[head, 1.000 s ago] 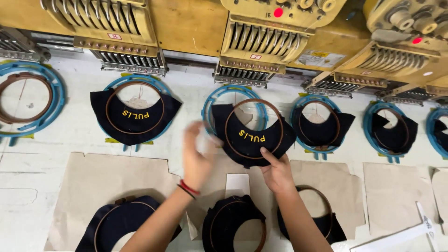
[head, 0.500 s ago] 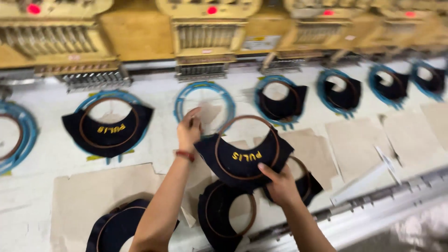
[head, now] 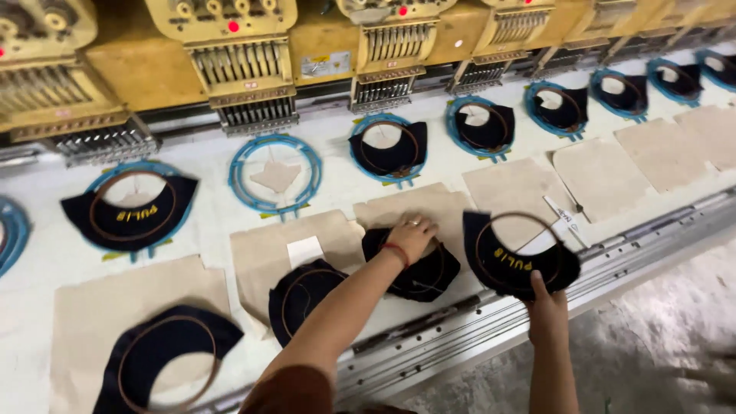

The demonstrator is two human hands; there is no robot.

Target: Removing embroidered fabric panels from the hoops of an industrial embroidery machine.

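While we scan from lower left: dark hooped panel (head: 165,360) on tan backing sheet (head: 115,307), another hooped piece (head: 303,295) beside it. Our left hand (head: 410,236) at centre lies flat on dark hooped piece (head: 418,264), fingers spread, pressing and not closed round it. Our right hand (head: 546,310) at lower right pinches embroidered hooped panel (head: 520,264) by bottom edge, lifted past table rail (head: 460,322). Empty blue frame (head: 274,172) upper centre-left. We judge step as swapping hoops: finished panel off. Next move would call for firm grasp on centre piece.
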